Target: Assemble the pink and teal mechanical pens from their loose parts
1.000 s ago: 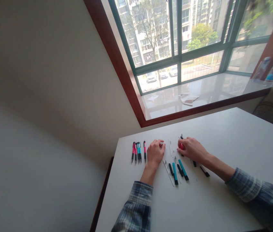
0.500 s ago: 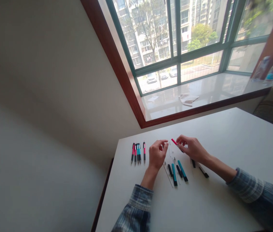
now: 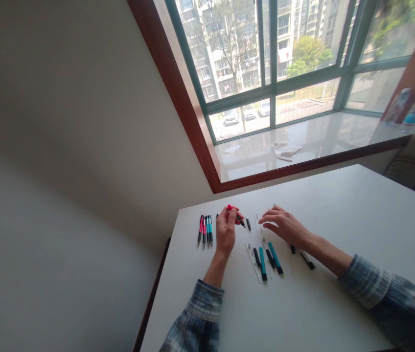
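Pink-and-black pen piece (image 3: 241,221): grasped by left hand (image 3: 225,232), lower centre.
Right hand (image 3: 284,227): loose, I see nothing held.
Pens (image 3: 204,231), lower centre: assembled.
Teal barrels (image 3: 263,263), bottom centre: unassembled.

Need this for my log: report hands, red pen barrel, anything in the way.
Left hand holding red-and-black pen barrel. Right hand open, apparently empty. Black pen piece between hands, apparently touched by neither.

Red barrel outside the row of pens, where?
Head view: the red barrel is in the left hand, between the row of pens at left and the small black piece at right.
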Motion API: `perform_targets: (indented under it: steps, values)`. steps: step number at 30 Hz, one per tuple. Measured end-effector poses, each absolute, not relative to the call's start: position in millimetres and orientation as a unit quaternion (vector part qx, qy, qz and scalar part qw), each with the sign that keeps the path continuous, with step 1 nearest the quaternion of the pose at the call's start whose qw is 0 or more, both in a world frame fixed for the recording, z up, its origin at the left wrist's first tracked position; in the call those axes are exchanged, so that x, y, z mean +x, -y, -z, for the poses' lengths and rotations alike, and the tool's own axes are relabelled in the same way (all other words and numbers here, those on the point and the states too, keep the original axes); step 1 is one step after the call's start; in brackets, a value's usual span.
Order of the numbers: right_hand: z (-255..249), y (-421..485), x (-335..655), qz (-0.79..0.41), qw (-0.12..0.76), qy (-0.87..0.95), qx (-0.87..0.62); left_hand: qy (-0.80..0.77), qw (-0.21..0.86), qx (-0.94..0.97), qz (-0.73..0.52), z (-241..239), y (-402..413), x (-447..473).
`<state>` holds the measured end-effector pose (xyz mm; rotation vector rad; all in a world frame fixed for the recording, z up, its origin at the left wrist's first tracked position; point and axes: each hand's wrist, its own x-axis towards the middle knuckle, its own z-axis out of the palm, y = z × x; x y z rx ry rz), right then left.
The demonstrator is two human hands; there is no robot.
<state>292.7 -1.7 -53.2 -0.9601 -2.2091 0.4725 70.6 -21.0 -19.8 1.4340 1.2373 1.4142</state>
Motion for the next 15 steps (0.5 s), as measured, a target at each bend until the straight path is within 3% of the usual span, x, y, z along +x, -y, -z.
perform_targets:
  steps: [9,12,15]
  values:
    - [57,-1,287,-0.162,0.273,0.877,-0.360,-0.510,0.320,0.611,-0.514,29,37,80]
    - [54,0,289,-0.180,0.306,0.861,-0.365,-0.519,0.297,0.640,-0.482,29,41,82]
    - [47,2,292,-0.233,0.404,0.793,-0.392,-0.519,0.266,0.685,-0.438,28,44,82]
